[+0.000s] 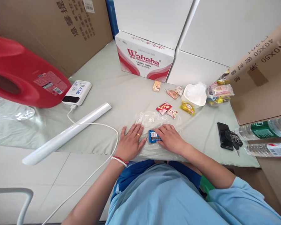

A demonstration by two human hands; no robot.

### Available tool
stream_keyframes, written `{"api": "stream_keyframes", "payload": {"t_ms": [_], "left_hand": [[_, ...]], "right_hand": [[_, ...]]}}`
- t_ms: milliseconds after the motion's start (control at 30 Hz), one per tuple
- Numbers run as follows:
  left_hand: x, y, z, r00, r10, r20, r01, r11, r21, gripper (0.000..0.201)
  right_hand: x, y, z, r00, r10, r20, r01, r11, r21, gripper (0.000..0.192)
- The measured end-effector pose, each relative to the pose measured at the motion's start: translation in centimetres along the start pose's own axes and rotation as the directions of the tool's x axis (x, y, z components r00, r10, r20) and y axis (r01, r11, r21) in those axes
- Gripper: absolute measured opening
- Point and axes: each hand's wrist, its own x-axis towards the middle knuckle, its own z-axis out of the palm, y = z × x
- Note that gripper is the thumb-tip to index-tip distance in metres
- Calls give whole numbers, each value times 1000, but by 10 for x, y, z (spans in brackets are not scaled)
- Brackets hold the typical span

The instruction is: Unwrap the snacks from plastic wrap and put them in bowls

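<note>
My left hand (pixel 131 141) lies flat with its fingers spread on the left part of a clear plastic bag (pixel 146 117). On that bag rests a small blue snack packet (pixel 152 137) with a white barcode label. The fingers and thumb of my right hand (pixel 170 137) close on the packet's right end and hide it. Just beyond the bag are a red snack packet (pixel 164 107) and a white-and-red packet (pixel 172 113), lying side by side. A yellow packet (pixel 187 107) leans near the white bowl (pixel 202 101), which has clear plastic in it.
A Wahaha carton (pixel 144 59) stands at the back. Several snacks fill a clear container (pixel 219 99) at right, near a phone (pixel 223 134), keys (pixel 236 139) and water bottles (pixel 267 129). At left are a white tube lamp (pixel 67 133), its cable, a white device (pixel 77 92) and a red jug (pixel 25 75).
</note>
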Motion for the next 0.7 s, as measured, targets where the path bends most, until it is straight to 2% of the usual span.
{"api": "stream_keyframes", "payload": {"t_ms": [133, 333, 433, 533, 600, 667, 700], "left_hand": [[0, 1, 1, 1000, -8, -10, 8, 1000, 23, 56], [2, -8, 9, 999, 9, -31, -9, 1000, -8, 58], [-5, -17, 5, 993, 18, -118, -27, 997, -79, 59], [-22, -22, -13, 979, 85, -185, -111, 984, -136, 60], [-38, -22, -27, 976, 178, -123, -200, 959, -202, 65], [-53, -22, -37, 962, 271, -18, -264, 918, -297, 72], [-60, -22, -39, 954, 300, 20, -276, 901, -336, 75]], "right_hand": [[-11, 1, -2, 996, 47, -78, -44, 998, 41, 57], [-11, -2, 15, 990, 82, -114, -69, 991, 117, 63], [-24, 4, 11, 976, 33, -216, 18, 972, 232, 68], [-56, 14, 1, 937, -49, -347, 191, 901, 390, 71], [-80, 20, 2, 920, -117, -373, 284, 856, 432, 84], [-101, 23, 11, 924, -150, -351, 290, 874, 390, 95], [-108, 23, 17, 929, -136, -345, 262, 898, 353, 91]]}}
